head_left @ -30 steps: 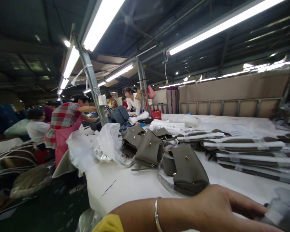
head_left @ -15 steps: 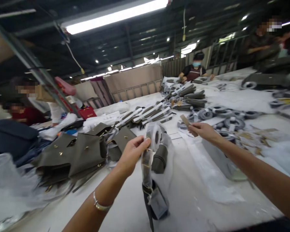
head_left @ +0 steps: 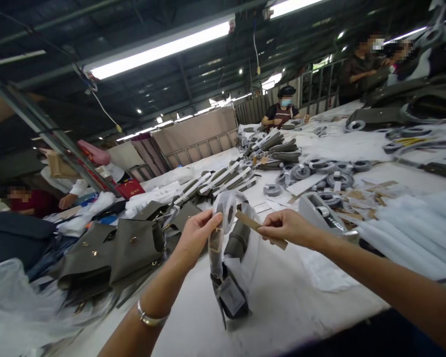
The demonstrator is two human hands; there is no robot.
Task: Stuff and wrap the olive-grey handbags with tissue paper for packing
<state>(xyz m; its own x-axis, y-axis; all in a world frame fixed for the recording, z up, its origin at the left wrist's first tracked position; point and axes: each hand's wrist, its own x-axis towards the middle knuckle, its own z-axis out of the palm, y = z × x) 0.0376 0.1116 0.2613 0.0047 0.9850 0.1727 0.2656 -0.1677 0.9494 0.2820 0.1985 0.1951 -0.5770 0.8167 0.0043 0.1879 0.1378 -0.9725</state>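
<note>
My left hand pinches the upper part of a dark olive bag, between thumb and fingers. White translucent wrapping covers the handle and part of the side, and a small pale tag hangs low on the bag, which stands on the white table. In my right hand is a flat brown cardboard strip, gripped near its middle. The strip's far end overlaps the wrapped top of the bag in view; whether they touch I cannot tell.
Olive bag pieces lie at left. Wrapped straps are piled beyond. Coiled straps, a tape dispenser, cardboard strips and white foam sheets lie at right. A masked co-worker sits across the table.
My right hand has brought the cardboard strip leftward and down, from beyond the bag to beside its top. My left hand keeps its hold on the bag. The camera view has shifted right.
</note>
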